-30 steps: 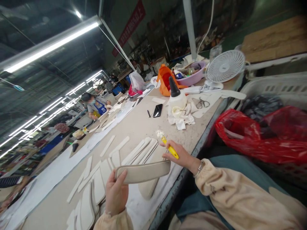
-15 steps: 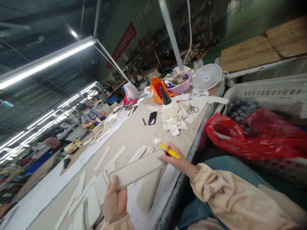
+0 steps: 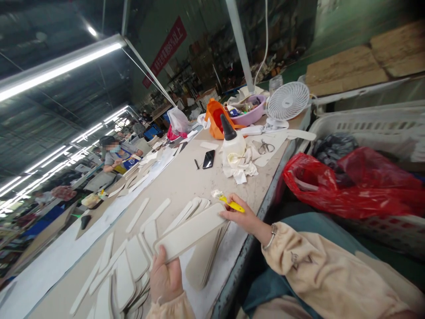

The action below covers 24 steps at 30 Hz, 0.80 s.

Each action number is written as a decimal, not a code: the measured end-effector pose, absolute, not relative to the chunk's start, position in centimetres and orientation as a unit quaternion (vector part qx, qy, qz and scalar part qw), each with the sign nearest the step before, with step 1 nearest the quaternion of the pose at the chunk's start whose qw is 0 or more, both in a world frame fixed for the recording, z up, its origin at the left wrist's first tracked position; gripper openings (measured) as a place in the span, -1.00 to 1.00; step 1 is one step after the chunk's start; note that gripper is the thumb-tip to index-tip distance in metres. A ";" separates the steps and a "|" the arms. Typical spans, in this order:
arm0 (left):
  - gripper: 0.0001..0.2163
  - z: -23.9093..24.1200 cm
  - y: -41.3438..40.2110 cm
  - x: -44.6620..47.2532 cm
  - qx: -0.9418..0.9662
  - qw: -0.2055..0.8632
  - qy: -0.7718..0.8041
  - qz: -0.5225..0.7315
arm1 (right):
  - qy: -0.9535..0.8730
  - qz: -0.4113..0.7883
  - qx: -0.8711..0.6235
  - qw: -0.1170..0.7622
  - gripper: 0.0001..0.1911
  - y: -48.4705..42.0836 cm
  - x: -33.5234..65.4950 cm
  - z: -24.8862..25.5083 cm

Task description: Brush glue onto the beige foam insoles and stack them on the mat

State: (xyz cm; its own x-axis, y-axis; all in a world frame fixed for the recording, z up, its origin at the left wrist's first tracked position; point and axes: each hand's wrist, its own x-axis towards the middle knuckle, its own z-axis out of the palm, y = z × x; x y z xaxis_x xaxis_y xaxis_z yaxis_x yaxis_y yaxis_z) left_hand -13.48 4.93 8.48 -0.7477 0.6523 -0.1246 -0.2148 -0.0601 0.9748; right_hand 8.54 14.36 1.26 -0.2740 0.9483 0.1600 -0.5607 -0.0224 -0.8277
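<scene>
My left hand [image 3: 166,279] grips the near end of a long off-white padded strip [image 3: 191,230], held above the table. My right hand [image 3: 244,217] touches the strip's far end and holds a yellow-handled glue brush [image 3: 229,202], its white bristles pointing up and away. Beneath the strip lies a fan of similar cream strips and shaped pieces [image 3: 133,266] on the beige table [image 3: 175,181].
A glue bottle with a black nozzle [image 3: 231,141] stands on rags, with scissors [image 3: 265,147], a phone [image 3: 208,158], a white fan [image 3: 287,102] and a purple basin [image 3: 252,116] beyond. Right of the table edge sits a red bag [image 3: 348,186] in a basket. Another person [image 3: 116,153] works far left.
The strip has turned from edge-on to its flat face showing, and my right hand has come onto its far end. The view has shifted slightly.
</scene>
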 end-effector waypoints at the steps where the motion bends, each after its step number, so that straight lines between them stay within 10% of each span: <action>1: -0.75 8.3 4.9 -13.6 0.170 0.307 0.612 0.709 | -0.420 0.679 -0.230 0.556 -0.58 14.4 8.5 1.2; 24: -0.73 8.4 5.3 -10.8 0.165 0.315 0.530 0.770 | -0.451 0.658 -0.268 0.540 -0.61 14.3 8.9 0.5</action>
State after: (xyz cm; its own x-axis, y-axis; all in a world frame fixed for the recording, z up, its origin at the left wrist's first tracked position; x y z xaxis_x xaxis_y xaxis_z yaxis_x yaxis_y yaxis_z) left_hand -10.78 5.28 8.44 -0.7479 0.6590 -0.0796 -0.3101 -0.2408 0.9197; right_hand 8.94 14.32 0.48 -0.2728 0.9526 0.1347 -0.4694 -0.0096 -0.8830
